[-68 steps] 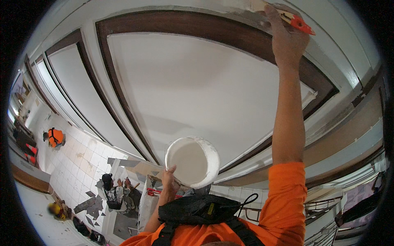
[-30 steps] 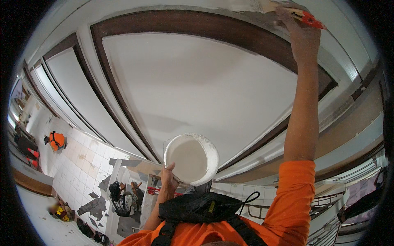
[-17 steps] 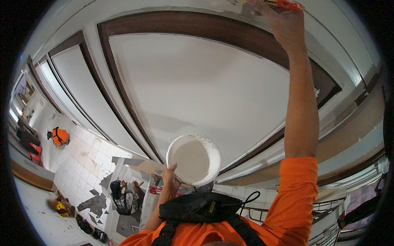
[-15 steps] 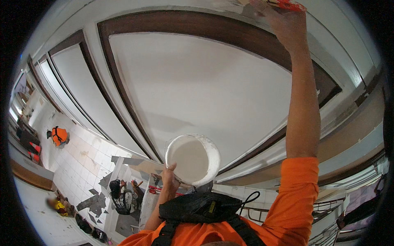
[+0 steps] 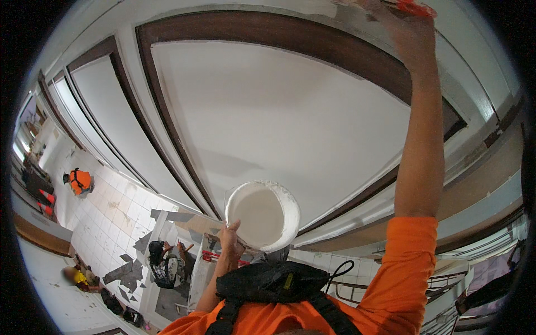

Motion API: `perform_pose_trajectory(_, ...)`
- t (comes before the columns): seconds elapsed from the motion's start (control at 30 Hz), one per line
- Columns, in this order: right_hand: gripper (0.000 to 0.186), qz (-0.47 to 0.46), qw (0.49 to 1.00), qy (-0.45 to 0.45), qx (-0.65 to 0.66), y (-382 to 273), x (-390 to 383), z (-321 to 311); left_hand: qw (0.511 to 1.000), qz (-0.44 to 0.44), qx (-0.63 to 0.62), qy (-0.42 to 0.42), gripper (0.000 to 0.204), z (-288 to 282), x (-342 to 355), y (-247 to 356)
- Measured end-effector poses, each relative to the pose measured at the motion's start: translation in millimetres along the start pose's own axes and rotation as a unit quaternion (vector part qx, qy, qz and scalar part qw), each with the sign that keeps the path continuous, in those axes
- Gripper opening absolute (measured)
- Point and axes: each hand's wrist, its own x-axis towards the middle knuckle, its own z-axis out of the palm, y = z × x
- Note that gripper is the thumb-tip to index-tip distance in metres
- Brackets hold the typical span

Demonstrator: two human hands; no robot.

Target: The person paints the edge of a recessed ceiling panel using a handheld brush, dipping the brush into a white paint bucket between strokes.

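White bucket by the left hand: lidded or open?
Open: no lid covers the white bucket, and its pale inside shows within the rim. The left hand grips its side. Fill level: cannot tell.

Orange shirt [image 5: 391, 290], black chest pouch [image 5: 271, 282]

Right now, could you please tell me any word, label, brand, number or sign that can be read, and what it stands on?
None can be read.
Black bag: yellowish label, too small to read.
Red-ended tool in the right hand: blurred, no text discernible.
White bucket: no text visible.
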Motion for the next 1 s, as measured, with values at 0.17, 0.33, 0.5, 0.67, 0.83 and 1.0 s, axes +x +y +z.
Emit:
perform_pose_trajectory(0.17,0.017,0.051,0.990,-0.068,-0.111,7,5,-1,1.000,-0.007,-0.004,-0.006,0.046,-8,7,-2)
perform_pose_trajectory(0.33,0.023,-0.035,0.981,-0.053,-0.182,2,-1,-6,1.000,-0.011,0.010,0.021,0.047,-10,13,-4)
perform_pose_trajectory(0.5,0.026,0.040,0.968,-0.076,-0.235,8,-2,-19,1.000,-0.001,0.009,0.002,0.047,-15,12,0)
perform_pose_trajectory(0.67,0.022,0.088,0.973,-0.053,-0.206,-6,-6,-38,0.999,-0.026,0.012,-0.029,0.047,-4,9,3)
perform_pose_trajectory(0.83,0.022,0.003,0.997,0.016,-0.079,-4,-7,-20,0.999,-0.025,0.000,-0.027,0.048,-9,11,8)
perform_pose_trajectory(1.0,0.021,0.090,0.979,-0.017,-0.181,-11,3,-21,0.999,-0.018,0.024,-0.033,0.051,-1,9,2)
